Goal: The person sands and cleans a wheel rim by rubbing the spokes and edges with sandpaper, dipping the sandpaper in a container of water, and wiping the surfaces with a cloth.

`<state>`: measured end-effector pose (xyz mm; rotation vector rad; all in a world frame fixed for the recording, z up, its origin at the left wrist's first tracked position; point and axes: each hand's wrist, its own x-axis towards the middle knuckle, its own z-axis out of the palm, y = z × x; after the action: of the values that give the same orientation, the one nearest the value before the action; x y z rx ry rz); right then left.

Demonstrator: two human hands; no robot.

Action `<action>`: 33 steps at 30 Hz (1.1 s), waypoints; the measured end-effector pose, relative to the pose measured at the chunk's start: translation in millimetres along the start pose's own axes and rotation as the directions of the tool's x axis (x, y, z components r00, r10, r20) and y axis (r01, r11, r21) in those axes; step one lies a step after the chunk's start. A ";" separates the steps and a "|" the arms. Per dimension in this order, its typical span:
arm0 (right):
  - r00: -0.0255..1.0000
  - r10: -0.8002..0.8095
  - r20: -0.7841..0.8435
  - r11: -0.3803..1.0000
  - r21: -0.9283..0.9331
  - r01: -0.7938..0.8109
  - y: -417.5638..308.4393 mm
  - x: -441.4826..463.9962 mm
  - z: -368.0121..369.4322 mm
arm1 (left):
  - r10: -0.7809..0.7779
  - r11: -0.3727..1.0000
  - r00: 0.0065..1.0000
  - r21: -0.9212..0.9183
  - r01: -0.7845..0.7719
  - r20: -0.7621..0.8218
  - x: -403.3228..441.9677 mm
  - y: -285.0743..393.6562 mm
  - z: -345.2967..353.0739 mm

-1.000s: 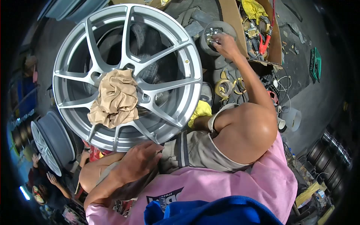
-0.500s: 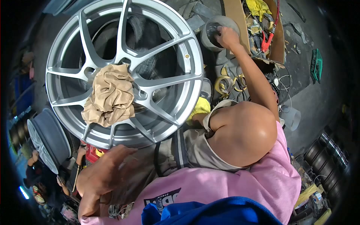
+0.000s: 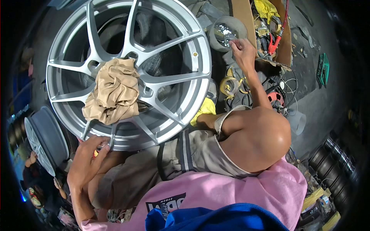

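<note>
A silver multi-spoke wheel rim (image 3: 162, 82) lies face up in front of me, with a crumpled tan cloth (image 3: 113, 90) over its hub. My left hand (image 3: 88, 158) is at the rim's near edge, its fingers and thumb closed on it. Beside a grey bucket (image 3: 246, 29) at the upper right is my right hand (image 3: 245, 56), fingers pinched together over the near lip. Liquid with bright reflections shows inside the bucket. Whatever the pinched fingers hold, if anything, is too small to make out.
Right of the bucket stands a cardboard box (image 3: 242, 15) of odds and ends with a red-handled tool (image 3: 274, 44). Tape rolls (image 3: 229, 86) and cables lie below. Another wheel (image 3: 46, 140) stands at left, near another person's hand (image 3: 31, 158). A green object (image 3: 323, 70) lies far right.
My right hand has come out of the bucket toward me. My left hand has moved left and onto the rim's near edge. The cloth stays on the hub.
</note>
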<state>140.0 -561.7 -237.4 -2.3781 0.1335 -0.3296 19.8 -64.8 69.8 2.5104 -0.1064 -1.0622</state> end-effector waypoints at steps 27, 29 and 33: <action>0.628 0.494 0.601 0.399 0.484 -0.778 59.3 -76.6 -40.5 | -0.005 0.999 1.000 0.032 0.006 -0.004 10.9 0.0 7.1; 0.648 0.477 0.594 0.326 0.565 -0.757 64.1 -75.3 -40.5 | -0.014 1.000 1.000 -0.022 0.014 -0.006 13.8 0.3 5.9; 0.652 0.480 0.587 0.272 0.607 -0.747 52.3 -63.6 -38.1 | -0.015 0.994 1.000 0.109 0.015 0.006 10.9 -6.1 3.1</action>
<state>68.1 -613.1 -258.5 -1.2092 0.6315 0.3277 24.8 -62.7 58.1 2.6083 -0.1512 -1.0980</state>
